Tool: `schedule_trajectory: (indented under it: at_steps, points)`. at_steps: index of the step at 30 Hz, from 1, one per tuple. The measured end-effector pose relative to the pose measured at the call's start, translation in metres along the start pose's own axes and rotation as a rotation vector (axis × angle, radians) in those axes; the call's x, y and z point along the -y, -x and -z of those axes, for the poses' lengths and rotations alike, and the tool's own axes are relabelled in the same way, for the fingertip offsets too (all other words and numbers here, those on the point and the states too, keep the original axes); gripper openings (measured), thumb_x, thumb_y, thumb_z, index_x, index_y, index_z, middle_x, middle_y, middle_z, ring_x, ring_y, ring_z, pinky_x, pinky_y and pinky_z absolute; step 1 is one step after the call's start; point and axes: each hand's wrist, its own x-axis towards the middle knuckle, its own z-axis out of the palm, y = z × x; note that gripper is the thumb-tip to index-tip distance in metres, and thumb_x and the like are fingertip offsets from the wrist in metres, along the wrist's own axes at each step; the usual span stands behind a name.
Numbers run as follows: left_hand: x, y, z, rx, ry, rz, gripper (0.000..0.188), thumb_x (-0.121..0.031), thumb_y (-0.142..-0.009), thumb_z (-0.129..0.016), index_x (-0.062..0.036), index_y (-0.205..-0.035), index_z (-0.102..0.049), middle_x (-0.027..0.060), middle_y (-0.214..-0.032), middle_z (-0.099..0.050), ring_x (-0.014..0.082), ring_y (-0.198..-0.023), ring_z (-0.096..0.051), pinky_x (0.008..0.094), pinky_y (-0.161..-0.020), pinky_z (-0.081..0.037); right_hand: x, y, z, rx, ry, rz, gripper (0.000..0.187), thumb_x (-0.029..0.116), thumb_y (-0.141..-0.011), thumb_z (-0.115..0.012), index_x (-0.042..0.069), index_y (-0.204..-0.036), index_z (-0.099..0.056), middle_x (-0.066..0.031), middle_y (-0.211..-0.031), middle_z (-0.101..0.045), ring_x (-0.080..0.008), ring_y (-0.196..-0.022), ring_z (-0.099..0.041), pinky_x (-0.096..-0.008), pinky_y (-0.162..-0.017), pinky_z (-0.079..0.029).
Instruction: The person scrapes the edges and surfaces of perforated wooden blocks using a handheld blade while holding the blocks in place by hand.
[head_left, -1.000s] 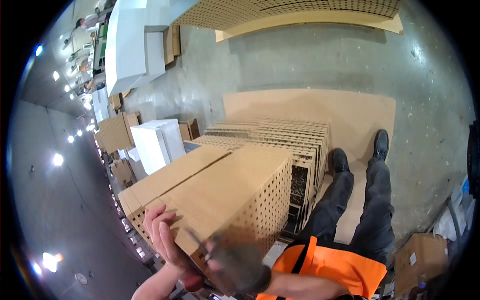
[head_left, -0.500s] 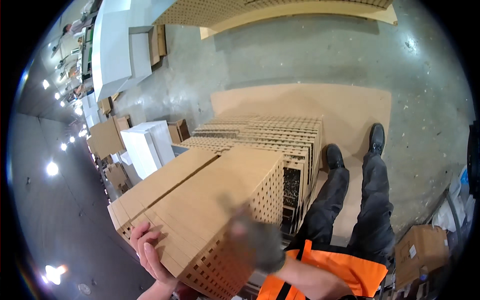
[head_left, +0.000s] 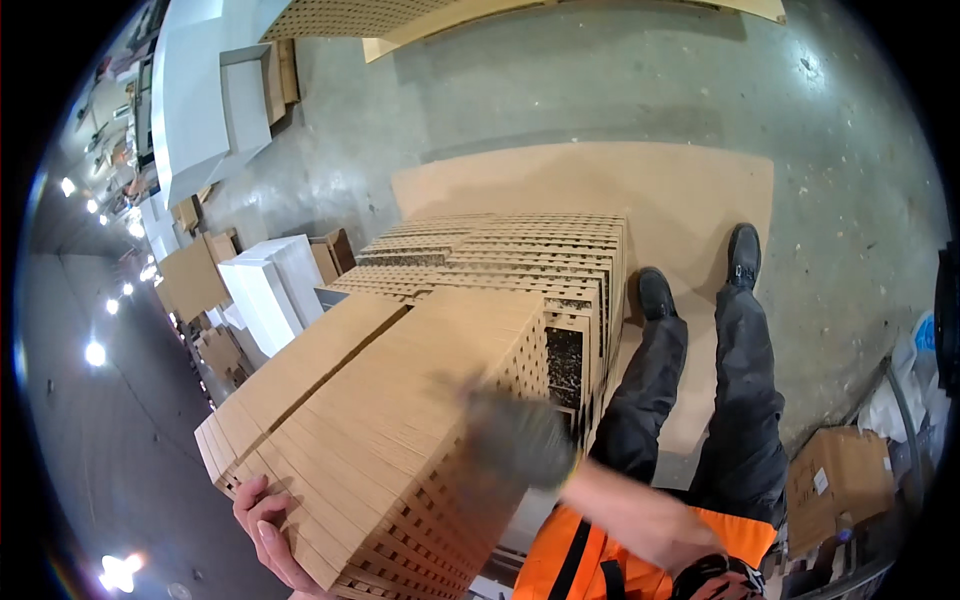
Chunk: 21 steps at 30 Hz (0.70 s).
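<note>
A thick stack of slotted brown cardboard sheets (head_left: 390, 400) stands in front of me, split by a dark gap along its top. At its near left corner my bare left hand (head_left: 265, 530) has its fingers bent over the sheet edges. My right hand (head_left: 515, 435), in a dark grey glove, is at the stack's right side by the perforated face. Motion smears its fingers. A greyish blur sticks out beyond them, and I cannot make out whether it is a tool. More slotted cardboard pieces (head_left: 540, 235) stand in rows behind, with black speckled openings on the right.
The rows stand on a flat cardboard sheet (head_left: 690, 180) on the concrete floor (head_left: 500, 95). My boots (head_left: 743, 255) are on it at right. White boxes (head_left: 275, 285) stand at left, a brown carton (head_left: 840, 485) at lower right, a pallet (head_left: 430, 30) at the far edge.
The whole view has shifted, so the stack and rows sit slightly farther left and up. My left hand stays on the stack's corner. My right hand is still blurred beside the perforated side.
</note>
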Motion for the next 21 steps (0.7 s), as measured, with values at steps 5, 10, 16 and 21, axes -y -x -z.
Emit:
schedule_trajectory:
  at_steps: [5, 10, 16, 21]
  points:
    - [0.002, 0.001, 0.003, -0.022, 0.078, 0.047, 0.049, -0.031, -0.112, -0.024, 0.0037, -0.099, -0.056, 0.0232, -0.134, -0.050, 0.0289, -0.132, -0.045, 0.0450, -0.118, -0.028, -0.027, -0.029, 0.016, 0.142, 0.287, -0.112, 0.041, 0.025, -0.111, -0.035, 0.004, -0.142, -0.053, -0.0110, -0.079, -0.067, -0.0159, -0.051, -0.058, -0.0294, -0.044, -0.047]
    - [-0.004, 0.007, 0.005, -0.042, -0.014, 0.159, 0.049, -0.034, -0.111, -0.025, 0.0026, -0.101, -0.057, 0.0227, -0.137, -0.048, 0.0295, -0.135, -0.043, 0.0451, -0.120, -0.025, -0.034, -0.053, 0.033, 0.282, 0.147, -0.148, 0.038, 0.018, -0.106, -0.043, 0.002, -0.140, -0.049, -0.0094, -0.065, -0.062, -0.0180, -0.056, -0.061, -0.0339, -0.046, -0.048]
    - [0.009, 0.005, 0.007, 0.023, -0.014, -0.003, 0.048, -0.034, -0.113, -0.024, -0.0001, -0.101, -0.056, 0.0201, -0.140, -0.047, 0.0286, -0.138, -0.041, 0.0460, -0.122, -0.023, -0.068, -0.045, 0.024, -0.113, -0.184, -0.054, 0.038, 0.030, -0.110, -0.037, 0.004, -0.129, -0.057, -0.0105, -0.068, -0.064, -0.0256, -0.056, -0.062, -0.0410, -0.053, -0.050]
    - [0.008, 0.008, 0.014, 0.030, 0.028, 0.139, 0.047, -0.036, -0.113, -0.025, -0.0017, -0.102, -0.055, 0.0192, -0.143, -0.046, 0.0276, -0.139, -0.040, 0.0443, -0.122, -0.023, -0.084, -0.046, 0.022, 0.227, 0.271, -0.358, 0.047, 0.019, -0.099, -0.051, 0.007, -0.144, -0.055, -0.0206, -0.084, -0.072, -0.0358, -0.071, -0.069, -0.0459, -0.063, -0.055]
